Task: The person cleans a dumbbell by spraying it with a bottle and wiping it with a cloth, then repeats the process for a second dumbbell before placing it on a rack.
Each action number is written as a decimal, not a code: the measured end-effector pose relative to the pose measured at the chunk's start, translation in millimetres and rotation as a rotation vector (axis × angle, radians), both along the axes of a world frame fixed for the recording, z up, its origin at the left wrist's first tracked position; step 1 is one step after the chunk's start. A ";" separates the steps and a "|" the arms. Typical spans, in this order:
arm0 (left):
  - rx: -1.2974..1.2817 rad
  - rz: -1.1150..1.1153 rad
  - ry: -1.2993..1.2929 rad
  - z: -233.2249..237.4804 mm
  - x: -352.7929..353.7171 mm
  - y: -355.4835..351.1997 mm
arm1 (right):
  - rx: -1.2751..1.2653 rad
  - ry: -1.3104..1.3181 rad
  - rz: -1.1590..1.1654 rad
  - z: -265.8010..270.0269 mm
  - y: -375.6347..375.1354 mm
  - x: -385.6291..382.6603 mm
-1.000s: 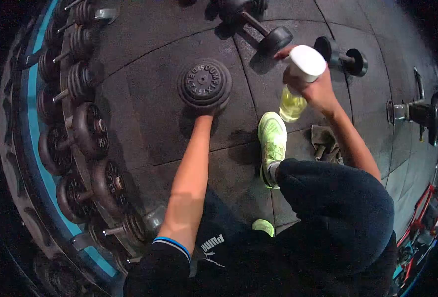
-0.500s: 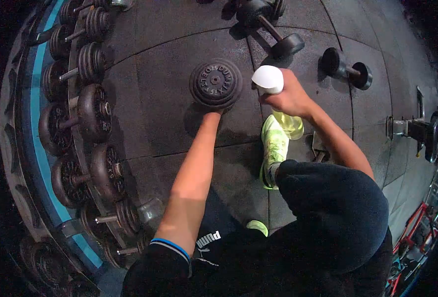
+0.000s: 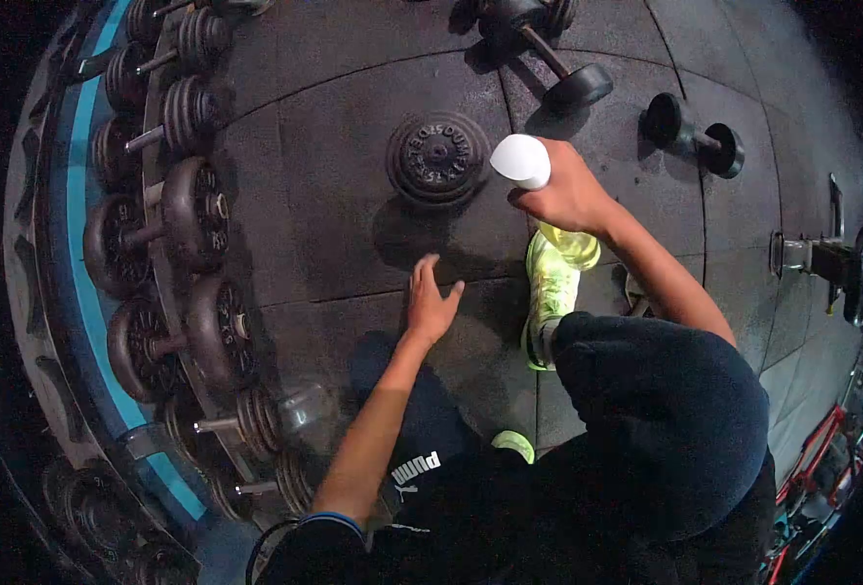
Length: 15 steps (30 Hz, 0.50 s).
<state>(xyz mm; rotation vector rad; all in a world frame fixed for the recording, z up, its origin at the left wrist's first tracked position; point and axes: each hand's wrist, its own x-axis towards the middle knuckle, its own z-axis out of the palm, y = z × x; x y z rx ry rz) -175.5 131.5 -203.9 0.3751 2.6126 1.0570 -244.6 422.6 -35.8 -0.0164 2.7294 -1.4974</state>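
Note:
A dark dumbbell (image 3: 438, 161) stands on end on the rubber floor, its round plates and raised lettering facing up. Below it in the head view, my left hand (image 3: 432, 304) is empty, with the fingers and thumb apart, clear of the dumbbell. My right hand (image 3: 568, 195) is wrapped round a spray bottle (image 3: 521, 162) with a white head that points left towards the dumbbell. Yellow liquid shows in the bottle's lower part beneath the hand. My fingers partly hide the bottle's neck and trigger.
Along the left runs a rack of dumbbells (image 3: 195, 214) with a blue strip (image 3: 85, 263). Two more dumbbells lie on the floor, one at the top (image 3: 580, 88) and another farther right (image 3: 695, 136). My yellow-green shoe (image 3: 552, 283) is below the bottle. Gym equipment (image 3: 826, 261) stands at the far right.
My left hand has let go of the dumbbell and drawn back towards my body, fingers opening. The dumbbell stays upright. My right hand still holds the spray bottle in nearly the same place.

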 end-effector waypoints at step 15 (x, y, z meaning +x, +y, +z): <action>-0.259 -0.286 -0.196 8.9 -22.5 -53.0 | -0.012 0.174 -0.073 1.7 14.5 -12.2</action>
